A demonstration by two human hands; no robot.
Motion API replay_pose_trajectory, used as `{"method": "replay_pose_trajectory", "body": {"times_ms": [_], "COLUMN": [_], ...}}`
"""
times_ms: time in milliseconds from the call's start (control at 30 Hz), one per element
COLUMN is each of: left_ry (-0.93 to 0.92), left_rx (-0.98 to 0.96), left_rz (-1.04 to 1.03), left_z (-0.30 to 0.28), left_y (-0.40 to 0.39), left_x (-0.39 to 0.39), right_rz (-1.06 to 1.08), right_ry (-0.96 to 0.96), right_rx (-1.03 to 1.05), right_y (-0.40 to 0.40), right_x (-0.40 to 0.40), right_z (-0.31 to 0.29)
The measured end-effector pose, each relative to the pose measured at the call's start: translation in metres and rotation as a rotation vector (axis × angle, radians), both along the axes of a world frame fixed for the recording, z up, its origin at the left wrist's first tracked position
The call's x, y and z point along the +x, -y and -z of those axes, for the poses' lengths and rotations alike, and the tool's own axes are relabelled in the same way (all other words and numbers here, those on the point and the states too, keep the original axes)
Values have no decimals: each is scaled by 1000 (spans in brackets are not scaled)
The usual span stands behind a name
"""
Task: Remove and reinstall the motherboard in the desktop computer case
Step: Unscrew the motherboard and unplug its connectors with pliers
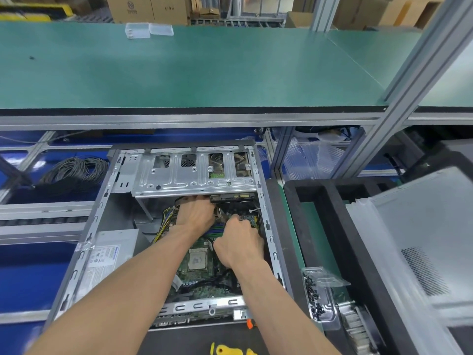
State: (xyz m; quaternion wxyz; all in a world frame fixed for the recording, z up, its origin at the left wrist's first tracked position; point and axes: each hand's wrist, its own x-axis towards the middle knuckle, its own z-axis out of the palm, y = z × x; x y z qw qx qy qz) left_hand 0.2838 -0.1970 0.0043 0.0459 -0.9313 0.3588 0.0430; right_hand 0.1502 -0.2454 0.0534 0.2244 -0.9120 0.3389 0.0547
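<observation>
Head view. Desktop computer case (266, 201) lies on its side, open face up, on the lower work surface beneath the green counter (179, 70). The motherboard (204, 278) sits inside the case, flat on the case floor, in the near-right half; its square processor (197, 260) shows between the two forearms.

Left hand (195, 211) reaches deep into the case, just under the edge of the metal drive cage (189, 175). Its fingers (202, 198) curl forward and down into the wiring by the black drive (233, 197); what they hold, if anything, cannot be told, as the tips are hidden.

Right hand (240, 242) lies just beside the left hand, nearer the right case wall, knuckles up. Its fingers curl down toward the far-right corner of the board; the grip is hidden by the back of the hand, so I cannot tell whether it has hold of anything.

A bundle of yellow and black wires (163, 224) runs along the left of the board, next to the power supply (110, 254) in the near-left part of the case.

Right of the case: a clear tray of small dark screws (316, 301) resting on a black foam frame (332, 226), and a grey side panel (422, 242) further right. A yellow tool handle (227, 349) at the bottom edge. A coil of cable (74, 170) on the left. Two clear plastic boxes (148, 29) at the far edge of the counter.
</observation>
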Motion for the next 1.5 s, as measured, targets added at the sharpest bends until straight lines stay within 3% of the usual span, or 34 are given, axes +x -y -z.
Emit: {"method": "replay_pose_trajectory", "body": {"times_ms": [233, 367, 567, 733, 900, 1100, 1233, 1400, 1500], "left_ry": [-15, -4, -146, -171, -235, -175, -197, -185, -193], "left_rx": [-90, -50, -200, -112, -285, -186, -264, -166, -239], "left_rz": [20, 89, -64, -58, -152, -143, -186, -163, -170], "left_z": [-1, -2, 2, -4, -2, -8, -4, -8, -7], "left_y": [-4, -3, -6, -3, -7, -2, -4, 0, -5], "left_x": [0, -2, 4, 1, 8, 2, 7, 3, 3], "right_rz": [9, 7, 22, 4, 3, -19, -14, -18, -15], "right_ry": [1, 6, 8, -1, -12, -12, -25, -16, -24], "right_rx": [-12, -1, -4, -12, -25, -49, -34, -27, -18], "right_y": [2, 1, 3, 2, 2, -1, 0, 1, 0], "right_x": [0, 1, -1, 1, 0, 2, 0, 0, 0], "right_z": [1, 1, 3, 5, 5, 4, 4, 3, 2]}}
